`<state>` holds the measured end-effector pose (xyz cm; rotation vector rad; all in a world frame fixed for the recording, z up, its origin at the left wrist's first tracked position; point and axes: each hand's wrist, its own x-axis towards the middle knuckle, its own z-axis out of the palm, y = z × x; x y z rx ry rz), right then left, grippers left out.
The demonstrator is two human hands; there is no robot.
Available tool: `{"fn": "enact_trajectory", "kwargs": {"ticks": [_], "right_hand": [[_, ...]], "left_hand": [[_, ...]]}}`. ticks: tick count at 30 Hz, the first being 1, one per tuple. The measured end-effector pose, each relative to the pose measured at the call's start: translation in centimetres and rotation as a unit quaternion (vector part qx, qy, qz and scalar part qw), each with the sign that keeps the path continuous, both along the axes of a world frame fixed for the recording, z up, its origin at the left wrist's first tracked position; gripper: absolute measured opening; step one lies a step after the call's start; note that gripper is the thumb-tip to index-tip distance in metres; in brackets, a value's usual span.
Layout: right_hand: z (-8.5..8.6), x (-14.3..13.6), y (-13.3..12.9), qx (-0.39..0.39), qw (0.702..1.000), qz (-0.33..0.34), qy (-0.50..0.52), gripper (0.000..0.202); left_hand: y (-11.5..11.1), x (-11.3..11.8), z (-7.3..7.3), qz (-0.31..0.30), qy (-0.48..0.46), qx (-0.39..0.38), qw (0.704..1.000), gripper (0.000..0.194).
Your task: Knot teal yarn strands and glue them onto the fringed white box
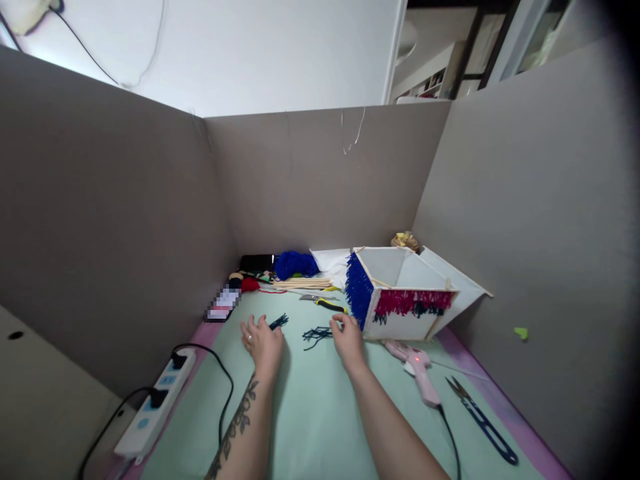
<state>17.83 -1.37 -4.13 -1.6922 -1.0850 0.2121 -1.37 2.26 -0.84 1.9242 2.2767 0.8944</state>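
My left hand [263, 343] is over the green mat with its fingers apart. Right beside its thumb lies a small bundle of cut dark teal yarn [280, 322], partly behind the hand. The thumb and fingertips of my right hand [349, 339] are pinched together at the end of loose dark teal yarn strands [316, 334]; the grip itself is partly hidden. Just beyond that hand is a white house-shaped box [400, 328] with wooden strips along its edges. Blue yarn fringe [358, 287] covers its left side, and crimson fringe [407, 302] with some dark teal below runs along the front.
A pink glue gun [417, 373] with a red light and thread snips [483, 420] lie at right. Yellow-black pliers [327, 305], wooden sticks [303, 283] and blue yarn [295, 265] are behind. A power strip [157, 403] with cords stands left. Grey panels [320, 180] enclose three sides.
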Motion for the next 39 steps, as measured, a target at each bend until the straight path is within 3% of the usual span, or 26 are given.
{"fn": "enact_trajectory", "kwargs": {"ticks": [4, 7, 11, 15, 18, 25, 30, 32, 35, 37, 39], "right_hand": [[0.1, -0.4, -0.1, 0.023, 0.999, 0.022, 0.024, 0.026], [0.4, -0.9, -0.2, 0.035, 0.998, 0.044, 0.033, 0.022], [1.2, -1.7, -0.6, 0.045, 0.994, 0.086, 0.046, 0.017], [2.4, -2.3, -1.4, 0.087, 0.987, 0.133, 0.037, 0.021], [3.1, -2.7, -1.8, 0.113, 0.982, 0.151, -0.010, 0.023], [3.0, -3.1, -1.7, 0.093, 0.978, 0.169, -0.078, 0.011], [3.0, -2.5, -1.6, 0.105, 0.985, 0.134, -0.033, 0.013], [2.9, -2.2, -1.4, 0.102, 0.988, 0.112, 0.009, 0.014], [2.3, -1.8, -1.1, 0.088, 0.990, 0.083, 0.071, 0.016], [2.0, -1.6, -0.8, 0.078, 0.988, 0.078, 0.107, 0.016], [1.9, -1.5, -0.6, 0.068, 0.983, 0.087, 0.145, 0.017]], "left_hand": [[0.4, -0.3, -1.0, 0.006, 0.052, -0.048, 0.997, 0.032], [0.7, -0.5, -1.5, -0.015, 0.052, -0.040, 0.998, 0.019], [0.6, -0.1, -1.1, -0.156, -0.027, 0.002, 0.987, 0.019], [-0.2, 0.8, -0.4, -0.301, -0.172, 0.031, 0.938, 0.015], [-0.9, 1.4, -0.2, -0.344, -0.193, 0.036, 0.918, 0.014], [-1.6, 2.0, -0.2, -0.397, -0.158, 0.023, 0.904, 0.016], [-1.3, 1.5, 0.0, -0.351, -0.158, 0.036, 0.922, 0.016], [-0.8, 0.7, 0.3, -0.280, -0.164, 0.039, 0.945, 0.017], [-0.1, -0.7, 0.8, -0.104, -0.131, 0.057, 0.984, 0.023], [0.1, -1.1, 1.0, -0.011, -0.104, 0.099, 0.990, 0.036], [0.0, -0.8, 1.1, -0.040, -0.128, 0.119, 0.984, 0.037]]}}
